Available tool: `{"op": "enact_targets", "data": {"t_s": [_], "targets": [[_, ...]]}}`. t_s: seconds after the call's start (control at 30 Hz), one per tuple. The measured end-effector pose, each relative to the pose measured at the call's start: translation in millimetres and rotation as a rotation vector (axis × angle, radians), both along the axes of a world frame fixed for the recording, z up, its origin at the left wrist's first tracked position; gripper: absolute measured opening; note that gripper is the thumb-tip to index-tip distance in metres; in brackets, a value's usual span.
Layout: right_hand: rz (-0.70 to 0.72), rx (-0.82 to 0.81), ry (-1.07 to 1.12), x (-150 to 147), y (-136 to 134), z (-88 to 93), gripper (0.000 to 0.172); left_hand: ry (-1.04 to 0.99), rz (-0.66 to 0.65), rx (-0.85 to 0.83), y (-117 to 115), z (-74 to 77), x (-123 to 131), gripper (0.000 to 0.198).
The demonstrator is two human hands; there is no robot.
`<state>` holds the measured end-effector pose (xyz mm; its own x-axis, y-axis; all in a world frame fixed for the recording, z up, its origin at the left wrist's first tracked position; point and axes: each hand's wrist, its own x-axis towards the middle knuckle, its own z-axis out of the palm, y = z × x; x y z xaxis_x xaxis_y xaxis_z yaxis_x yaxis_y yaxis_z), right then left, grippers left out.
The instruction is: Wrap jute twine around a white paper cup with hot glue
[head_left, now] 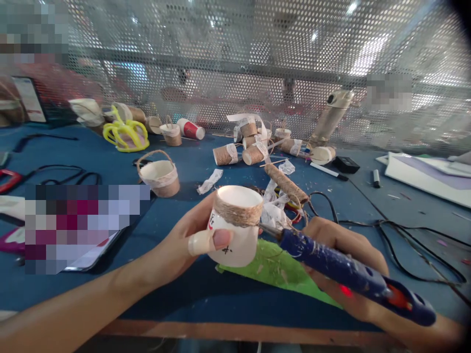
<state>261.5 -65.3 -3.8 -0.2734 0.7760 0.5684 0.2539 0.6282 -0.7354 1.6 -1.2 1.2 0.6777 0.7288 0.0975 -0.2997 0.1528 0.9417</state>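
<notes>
My left hand [184, 238] is closed around a white paper cup [239, 247], its taped thumb lying across the front. Brown twine [237, 212] is wound in a band below the cup's rim, and dark marks show on the wall. In my right hand [348, 245] is a dark blue glue gun [336, 264] with residue on its body. Its metal nozzle points left and meets, or nearly meets, the lower edge of the twine at the cup's right side. Beneath them lies a green sheet [281, 269]. Just behind are a roll of twine [286, 183] and white lace scraps [274, 213].
A small twine-wrapped basket [161, 177] with a handle stands behind on the left. Several wrapped cups [253, 147] lie farther back, near a yellow crown-shaped piece [126, 135] and a red cup [190, 129]. Black cables [390, 235] run across the right side.
</notes>
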Motion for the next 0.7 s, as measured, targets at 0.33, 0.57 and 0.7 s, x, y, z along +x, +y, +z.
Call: {"op": "enact_targets", "data": {"t_s": [0.33,0.57,0.7], "targets": [[-0.002,0.056,0.011,0.0,-0.9,-1.5,0.018,0.087,-0.032,0.047,-1.0,5.7,-1.5,0.057],[-0.051,0.057,-0.043,0.2,-1.1,-0.1,0.02,0.097,-0.03,0.05,-0.9,5.6,-1.6,0.055],[-0.057,0.096,-0.101,0.5,-1.1,0.3,0.023,0.126,-0.023,0.048,-2.8,8.8,-1.2,0.051]]}}
